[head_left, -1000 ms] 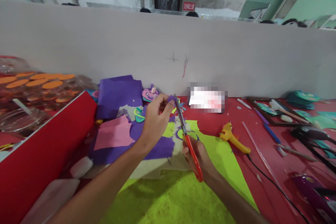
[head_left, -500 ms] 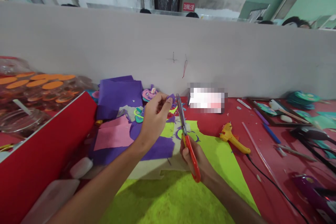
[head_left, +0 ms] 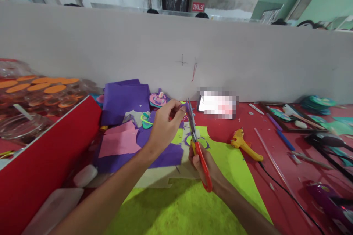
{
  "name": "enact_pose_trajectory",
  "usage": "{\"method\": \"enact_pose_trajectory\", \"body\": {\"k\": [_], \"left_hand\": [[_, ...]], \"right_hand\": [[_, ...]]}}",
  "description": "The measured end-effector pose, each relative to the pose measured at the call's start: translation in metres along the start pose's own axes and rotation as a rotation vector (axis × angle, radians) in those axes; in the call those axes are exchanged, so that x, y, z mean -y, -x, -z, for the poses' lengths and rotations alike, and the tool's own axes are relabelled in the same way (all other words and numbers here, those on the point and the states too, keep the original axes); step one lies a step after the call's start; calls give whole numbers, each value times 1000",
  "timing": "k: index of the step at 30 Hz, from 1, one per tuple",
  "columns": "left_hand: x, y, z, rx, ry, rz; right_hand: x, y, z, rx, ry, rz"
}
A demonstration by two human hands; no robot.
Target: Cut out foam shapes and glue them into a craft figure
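My left hand [head_left: 168, 119] pinches a small purple felt piece [head_left: 185, 106], most of it hidden by the fingers. The scissors [head_left: 194, 136], with red and yellow handles, are gripped in my right hand [head_left: 204, 163]. Their blades point up and away from me, slightly apart, and the purple piece is at the blades near their tips. Below my hands lie a yellow-green felt sheet [head_left: 228, 161], purple felt [head_left: 167, 156] and pink felt [head_left: 118, 143]. A purple ring-shaped cutout [head_left: 205, 143] rests on the yellow-green sheet, partly behind the scissors.
A yellow glue gun [head_left: 245, 145] with a black cord lies to the right. Behind stands a lit phone [head_left: 217, 104]. Folded purple felt [head_left: 127, 99] leans on the grey partition [head_left: 124, 44]. A red panel [head_left: 55, 165] borders the left; a dark tray [head_left: 292, 128] holds tools and cutouts.
My left hand has moved slightly right, bringing the purple felt piece against the scissor blades. The scissors have barely shifted, and their tips appear a little further apart.
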State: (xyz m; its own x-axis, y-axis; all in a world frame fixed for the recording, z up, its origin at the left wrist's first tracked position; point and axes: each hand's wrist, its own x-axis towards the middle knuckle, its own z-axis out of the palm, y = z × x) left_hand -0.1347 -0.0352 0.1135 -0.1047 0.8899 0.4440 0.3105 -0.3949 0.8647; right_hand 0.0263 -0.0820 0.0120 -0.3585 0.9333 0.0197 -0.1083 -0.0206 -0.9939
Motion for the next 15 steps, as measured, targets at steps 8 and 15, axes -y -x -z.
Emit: {"method": "enact_pose_trajectory", "body": {"k": [8, 15], "left_hand": [[2, 1, -3, 41, -6, 5], [3, 1, -3, 47, -6, 2]], "right_hand": [[-17, -1, 7, 35, 67, 64], [-18, -3, 9, 29, 107, 83]]}}
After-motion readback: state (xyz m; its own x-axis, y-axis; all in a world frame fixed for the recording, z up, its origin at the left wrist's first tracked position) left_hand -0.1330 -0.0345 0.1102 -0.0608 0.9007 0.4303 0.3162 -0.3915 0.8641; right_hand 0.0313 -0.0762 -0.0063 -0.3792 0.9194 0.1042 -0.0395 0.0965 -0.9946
